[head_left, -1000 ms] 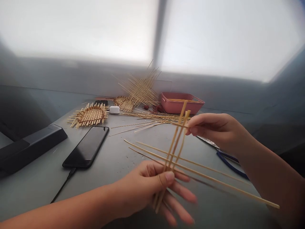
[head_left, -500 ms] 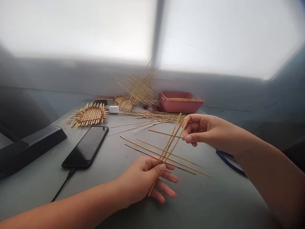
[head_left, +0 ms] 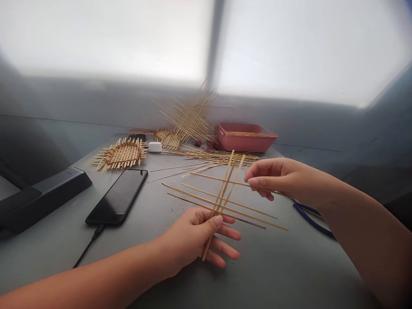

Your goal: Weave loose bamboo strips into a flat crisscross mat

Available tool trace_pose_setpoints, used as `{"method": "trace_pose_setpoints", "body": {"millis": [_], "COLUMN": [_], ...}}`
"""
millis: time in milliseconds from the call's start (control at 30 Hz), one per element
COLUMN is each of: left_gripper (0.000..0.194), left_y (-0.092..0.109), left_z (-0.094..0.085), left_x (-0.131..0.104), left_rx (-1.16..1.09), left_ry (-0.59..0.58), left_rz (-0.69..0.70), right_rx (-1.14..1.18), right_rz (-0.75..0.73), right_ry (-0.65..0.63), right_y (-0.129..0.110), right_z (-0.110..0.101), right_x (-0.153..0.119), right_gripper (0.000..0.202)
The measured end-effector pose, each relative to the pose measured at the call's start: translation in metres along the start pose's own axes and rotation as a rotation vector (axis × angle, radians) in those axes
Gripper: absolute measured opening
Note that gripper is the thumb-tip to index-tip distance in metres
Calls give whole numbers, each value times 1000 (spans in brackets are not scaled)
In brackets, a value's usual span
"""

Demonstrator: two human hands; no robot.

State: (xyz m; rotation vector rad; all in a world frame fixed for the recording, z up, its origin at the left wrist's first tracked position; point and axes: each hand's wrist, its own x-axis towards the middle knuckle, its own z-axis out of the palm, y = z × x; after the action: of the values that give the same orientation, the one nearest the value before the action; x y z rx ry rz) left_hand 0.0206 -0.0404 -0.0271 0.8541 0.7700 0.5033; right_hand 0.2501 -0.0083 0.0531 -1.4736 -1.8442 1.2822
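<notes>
My left hand (head_left: 206, 234) pinches a small lattice of thin bamboo strips (head_left: 231, 206) between thumb and forefinger, its other fingers spread beneath. Three strips run up and away from the thumb, crossed by three others lying sideways. A further crosswise bamboo strip (head_left: 212, 177) passes through the upper part of the upright strips. Its right portion is pinched between the thumb and fingers of my right hand (head_left: 270, 178), which is just right of the lattice. How the strips pass under the left thumb is hidden.
Behind lie loose bamboo strips (head_left: 193, 155), a larger woven lattice (head_left: 193, 118), woven pieces with brown edging (head_left: 124, 155), a pink basket (head_left: 247, 141) and a white case (head_left: 155, 147). A cabled phone (head_left: 117, 197) and black bar (head_left: 48, 195) are left; a dark blue loop (head_left: 310, 219) is right.
My right hand has let go of the upright strip tops and now holds the crosswise strip farther along. That strip has shifted slightly left. The left hand keeps its pinch.
</notes>
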Motion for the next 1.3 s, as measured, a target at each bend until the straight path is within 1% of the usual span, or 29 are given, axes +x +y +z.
{"method": "trace_pose_setpoints", "body": {"millis": [100, 267, 367, 633, 767, 1000, 1167, 1300], "left_gripper": [21, 21, 22, 22, 22, 22, 21, 22], "left_y": [-1, -1, 0, -1, -2, 0, -1, -2], "left_z": [-1, 0, 1, 0, 1, 2, 0, -2], "left_x": [-1, -1, 0, -1, 0, -1, -2, -2], "left_rx": [0, -2, 3, 8, 10, 14, 23, 31], "left_ry": [4, 5, 3, 10, 11, 5, -9, -44], "left_rz": [9, -2, 0, -4, -10, -21, -16, -5], "right_rx": [-39, -40, -26, 12, 28, 150, 188, 186], "right_rz": [-22, -56, -54, -50, -61, -78, -63, -55], "right_ry": [5, 58, 58, 4, -42, -145, -185, -185], "right_y": [-1, -1, 0, 12, 12, 16, 16, 14], "right_z": [5, 14, 19, 28, 30, 28, 29, 30], "right_x": [1, 5, 7, 15, 16, 21, 21, 19], "right_gripper": [22, 22, 22, 22, 23, 23, 23, 22]}}
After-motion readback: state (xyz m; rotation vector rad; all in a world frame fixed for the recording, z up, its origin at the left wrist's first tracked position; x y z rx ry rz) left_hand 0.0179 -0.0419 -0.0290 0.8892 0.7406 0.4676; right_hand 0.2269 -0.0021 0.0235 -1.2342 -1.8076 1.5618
